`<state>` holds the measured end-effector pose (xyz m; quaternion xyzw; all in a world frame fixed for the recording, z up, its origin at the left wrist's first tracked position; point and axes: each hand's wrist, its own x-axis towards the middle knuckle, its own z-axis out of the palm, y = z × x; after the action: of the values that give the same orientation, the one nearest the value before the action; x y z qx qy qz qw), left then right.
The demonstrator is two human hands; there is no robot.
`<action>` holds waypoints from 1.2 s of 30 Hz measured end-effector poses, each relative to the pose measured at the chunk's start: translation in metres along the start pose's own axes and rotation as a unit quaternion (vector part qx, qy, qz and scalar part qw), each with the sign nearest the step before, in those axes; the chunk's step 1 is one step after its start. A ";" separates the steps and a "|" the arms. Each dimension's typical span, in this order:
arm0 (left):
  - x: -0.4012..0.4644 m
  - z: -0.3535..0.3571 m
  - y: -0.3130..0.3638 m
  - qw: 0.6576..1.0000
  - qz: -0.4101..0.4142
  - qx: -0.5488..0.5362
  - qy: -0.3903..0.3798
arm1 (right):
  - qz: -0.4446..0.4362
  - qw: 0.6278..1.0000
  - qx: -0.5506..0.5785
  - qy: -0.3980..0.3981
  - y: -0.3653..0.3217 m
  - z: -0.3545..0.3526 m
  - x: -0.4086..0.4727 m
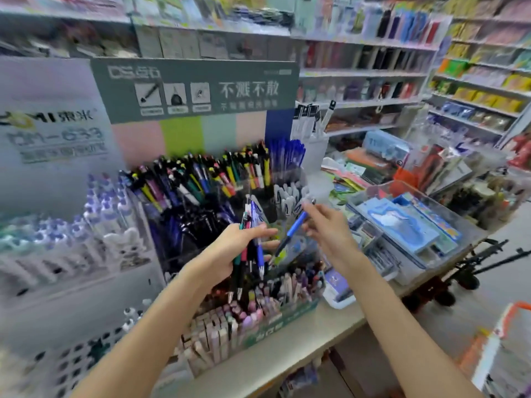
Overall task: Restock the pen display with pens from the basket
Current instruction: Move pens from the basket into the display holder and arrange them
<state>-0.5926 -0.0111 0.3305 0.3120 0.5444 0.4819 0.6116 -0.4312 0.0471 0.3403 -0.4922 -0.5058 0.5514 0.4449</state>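
My left hand point(234, 248) grips a bunch of pens point(249, 254), green, red, black and blue, with their tips pointing down. My right hand point(327, 228) pinches a single blue pen point(293, 229) by its top end; the pen slants down to the left, close to the bunch. Both hands hover in front of the tiered pen display point(207, 185), whose clear compartments hold several coloured click pens. A white basket with an orange handle point(514, 308) shows at the lower right edge; its contents are hidden.
A green box of pastel pens point(258, 314) stands on the counter below my hands. White and purple pens point(109, 208) fill the racks at left. Clear trays with blue packs point(408, 225) sit at right. A black trolley point(471, 271) stands on the floor beyond the counter.
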 end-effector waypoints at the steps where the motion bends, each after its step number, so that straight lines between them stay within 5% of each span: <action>1: 0.000 -0.003 0.004 1.000 0.005 -0.009 0.002 | -0.031 0.999 0.036 0.028 -0.006 -0.001 0.003; 5: 0.005 -0.008 0.017 0.999 0.042 -0.035 0.005 | -0.174 0.963 0.087 0.186 -0.038 -0.005 0.026; 8: 0.011 -0.007 0.026 0.997 0.065 -0.035 -0.004 | -0.238 0.945 0.057 0.218 -0.063 0.000 0.049; 22: 0.018 -0.019 0.042 0.995 0.086 -0.055 0.021 | -0.310 0.942 -0.119 0.049 -0.072 0.034 0.076; 36: 0.013 -0.021 0.040 0.995 0.064 -0.082 0.006 | -0.360 0.857 -0.361 -0.069 -0.073 0.061 0.083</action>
<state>-0.6238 0.0116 0.3569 0.2920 0.4858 0.5647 0.5999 -0.5025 0.1288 0.4058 -0.3630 -0.8405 0.1637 0.3675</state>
